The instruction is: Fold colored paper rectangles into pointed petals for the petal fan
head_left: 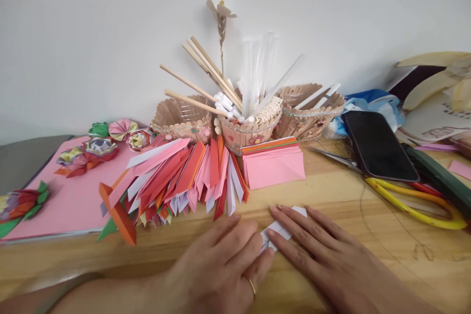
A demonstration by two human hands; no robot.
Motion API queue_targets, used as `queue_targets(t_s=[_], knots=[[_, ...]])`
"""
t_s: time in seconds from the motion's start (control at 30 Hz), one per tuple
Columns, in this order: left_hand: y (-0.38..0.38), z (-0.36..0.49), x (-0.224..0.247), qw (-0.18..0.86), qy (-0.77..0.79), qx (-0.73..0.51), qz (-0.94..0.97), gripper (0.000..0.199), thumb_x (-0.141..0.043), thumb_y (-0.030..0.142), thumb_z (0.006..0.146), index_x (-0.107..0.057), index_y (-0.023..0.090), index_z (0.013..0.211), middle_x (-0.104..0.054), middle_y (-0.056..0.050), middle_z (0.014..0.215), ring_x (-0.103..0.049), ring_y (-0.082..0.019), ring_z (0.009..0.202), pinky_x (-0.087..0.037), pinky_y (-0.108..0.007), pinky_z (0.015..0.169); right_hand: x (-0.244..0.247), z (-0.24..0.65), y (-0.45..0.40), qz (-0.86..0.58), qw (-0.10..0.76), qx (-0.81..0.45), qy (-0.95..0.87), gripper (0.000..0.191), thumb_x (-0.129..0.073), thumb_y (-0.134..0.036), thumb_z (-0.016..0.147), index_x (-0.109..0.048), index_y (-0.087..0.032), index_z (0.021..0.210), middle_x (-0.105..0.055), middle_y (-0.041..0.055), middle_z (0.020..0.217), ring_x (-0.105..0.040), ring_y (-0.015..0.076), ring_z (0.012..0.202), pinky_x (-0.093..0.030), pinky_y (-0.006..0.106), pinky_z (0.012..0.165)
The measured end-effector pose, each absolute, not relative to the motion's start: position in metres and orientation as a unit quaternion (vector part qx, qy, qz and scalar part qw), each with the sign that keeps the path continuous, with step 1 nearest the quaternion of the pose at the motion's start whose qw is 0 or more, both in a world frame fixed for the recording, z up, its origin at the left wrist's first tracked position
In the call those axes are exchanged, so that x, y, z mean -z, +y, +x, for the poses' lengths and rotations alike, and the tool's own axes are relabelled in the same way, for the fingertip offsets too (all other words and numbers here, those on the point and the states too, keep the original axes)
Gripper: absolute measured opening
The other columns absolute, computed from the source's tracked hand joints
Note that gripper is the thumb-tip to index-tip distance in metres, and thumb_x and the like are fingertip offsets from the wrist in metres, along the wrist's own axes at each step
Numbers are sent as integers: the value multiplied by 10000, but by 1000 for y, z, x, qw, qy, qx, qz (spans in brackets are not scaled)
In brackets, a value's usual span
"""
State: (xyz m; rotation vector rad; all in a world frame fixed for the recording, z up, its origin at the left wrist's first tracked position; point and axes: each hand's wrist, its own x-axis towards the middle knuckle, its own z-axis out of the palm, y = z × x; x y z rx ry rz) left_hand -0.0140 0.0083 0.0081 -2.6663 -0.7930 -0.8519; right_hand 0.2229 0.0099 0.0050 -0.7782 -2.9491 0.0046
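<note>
A small piece of folded white paper (281, 234) lies on the wooden table, partly hidden under both hands. My right hand (320, 250) rests flat with its fingers stretched out, pressing the paper from the right. At the paper's left edge, my left hand (231, 260) has its fingers curled together; whether it grips the paper cannot be made out. A ring shows on one finger of that hand. Just beyond the hands lie many folded paper strips (176, 171) in red, pink, orange and white. A stack of pink paper slips (274, 164) stands to their right.
Craft-stick baskets (311, 117) stand against the wall, holding wooden sticks (211, 71) and clear tubes (259, 68). Paper flowers (123, 129) lie on a pink sheet (44, 211) at left. A phone (380, 144), yellow-handled scissors (423, 208) and loose thread (390, 228) are at right.
</note>
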Motion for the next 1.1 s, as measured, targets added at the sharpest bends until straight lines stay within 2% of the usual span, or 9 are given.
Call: queue_targets(t_s=[0.17, 0.33, 0.5, 0.63, 0.73, 0.87, 0.97, 1.03, 1.1], knots=[[9, -9, -8, 100, -266, 260, -923, 256, -395, 154, 978, -647, 172, 938, -622, 14, 771, -551, -146, 807, -453, -277, 814, -6, 223, 9, -272, 51, -33, -960, 924, -392, -750, 796, -215, -149, 1475, -262, 144, 1499, -277, 281, 1366, -270, 452, 1093], [8, -15, -8, 89, -261, 218, -936, 271, -375, 162, 985, -643, 184, 1011, -653, 18, 880, -537, -146, 904, -409, -294, 902, -5, 224, 9, -273, 47, -47, -960, 926, -396, -737, 804, -175, -148, 1484, -245, 144, 1500, -269, 281, 1368, -245, 455, 1104], [4, -19, -6, 130, -223, 202, -945, 377, -279, 108, 971, -641, 156, 1064, -651, -13, 1107, -485, -161, 1143, -324, -343, 1034, -12, 224, 8, -265, 61, -40, -962, 827, -386, -673, 859, -237, -132, 1467, -334, 165, 1453, -324, 275, 1343, -315, 466, 1066], [-1, -19, -3, 169, -214, 212, -938, 407, -263, 68, 957, -662, 125, 1016, -686, -35, 1051, -533, -166, 1115, -263, -372, 1081, -16, 229, 12, -260, 48, -24, -964, 789, -381, -674, 859, -326, -140, 1436, -383, 200, 1421, -363, 338, 1312, -427, 534, 946], [-1, -17, -1, 175, -216, 222, -935, 406, -269, 46, 951, -667, 119, 991, -704, -46, 1020, -591, -170, 1050, -296, -363, 1058, -16, 241, 20, -299, 72, 28, -951, 776, -425, -692, 826, -389, -181, 1409, -351, 250, 1430, -357, 418, 1294, -427, 624, 871], [0, -16, 1, 171, -214, 249, -929, 394, -276, 34, 953, -662, 108, 973, -715, -57, 998, -636, -171, 1003, -404, -308, 961, -17, 255, 29, -353, 95, 61, -929, 606, -515, -600, 835, -488, -264, 1338, -300, 188, 1484, -305, 435, 1317, -349, 679, 906], [1, -17, 1, 163, -210, 258, -929, 374, -291, 30, 955, -657, 104, 974, -717, -56, 1002, -648, -171, 997, -461, -287, 904, -20, 250, 29, -381, 148, 18, -912, 442, -480, -463, 908, -531, -234, 1282, -483, 163, 1367, -443, 352, 1245, -393, 590, 931], [1, -18, 0, 159, -213, 254, -930, 336, -325, 40, 955, -653, 105, 986, -714, -57, 1016, -655, -174, 984, -494, -284, 871, -20, 240, 26, -431, 214, -43, -876, 288, -439, -318, 945, -591, -213, 1166, -613, 131, 1161, -577, 262, 1070, -488, 445, 849], [1, -17, -2, 150, -219, 255, -930, 318, -339, 47, 957, -649, 104, 997, -713, -61, 1020, -666, -171, 949, -524, -280, 832, -19, 229, 25, -474, 250, -127, -835, 199, -438, -245, 942, -629, -211, 984, -638, 83, 950, -621, 191, 862, -522, 325, 717]])
